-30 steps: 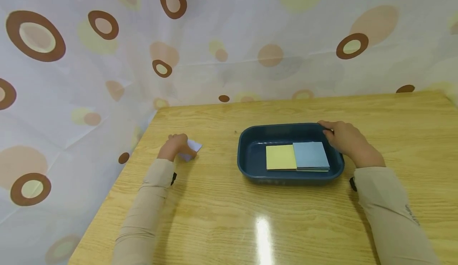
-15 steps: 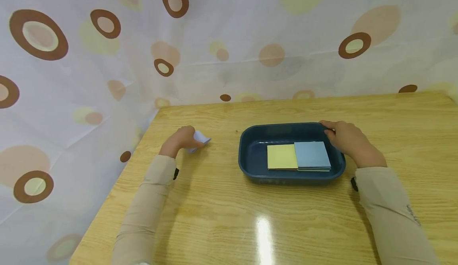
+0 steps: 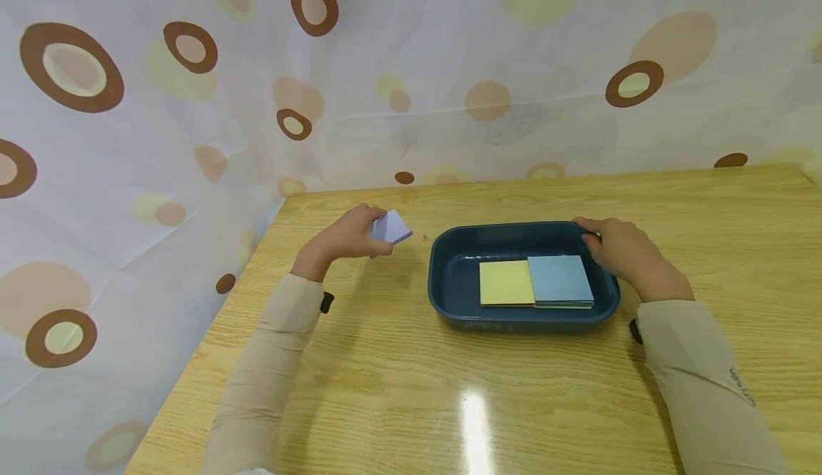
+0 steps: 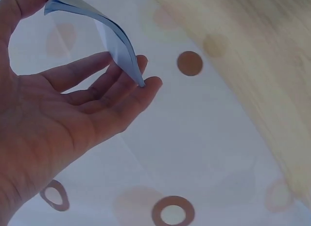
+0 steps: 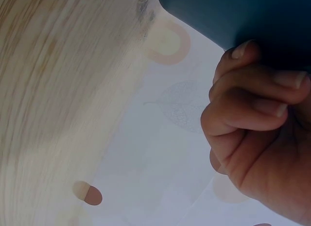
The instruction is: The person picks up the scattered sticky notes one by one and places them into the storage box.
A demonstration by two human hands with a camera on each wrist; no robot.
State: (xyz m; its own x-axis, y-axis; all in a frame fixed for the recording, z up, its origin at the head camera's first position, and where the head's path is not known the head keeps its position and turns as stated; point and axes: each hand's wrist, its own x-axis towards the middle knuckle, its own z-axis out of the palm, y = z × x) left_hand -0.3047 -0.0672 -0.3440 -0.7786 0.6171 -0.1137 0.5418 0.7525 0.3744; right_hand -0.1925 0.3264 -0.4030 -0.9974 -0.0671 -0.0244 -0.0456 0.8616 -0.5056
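Note:
My left hand (image 3: 352, 235) holds a small pad of pale lilac paper (image 3: 392, 227) between thumb and fingers, raised over the table left of the tray. In the left wrist view the paper (image 4: 116, 36) bows between the thumb and the fingertips. My right hand (image 3: 626, 254) grips the far right corner of a dark blue plastic tray (image 3: 443, 304), and its curled fingers (image 5: 248, 109) show against the tray's outer wall in the right wrist view. Inside the tray, a yellow square of paper (image 3: 505, 282) lies beside a light blue stack of paper squares (image 3: 559, 278), which overlaps its edge.
The tray stands on a wood-grain table (image 3: 385, 375). A white curtain with brown and yellow circles (image 3: 398, 54) hangs along the table's back and left edges. A bright light reflection (image 3: 474, 432) shows near the front.
My left hand has lifted the lilac paper off the table's left side and carried it right and away from me, toward the tray. The right hand and tray have stayed put.

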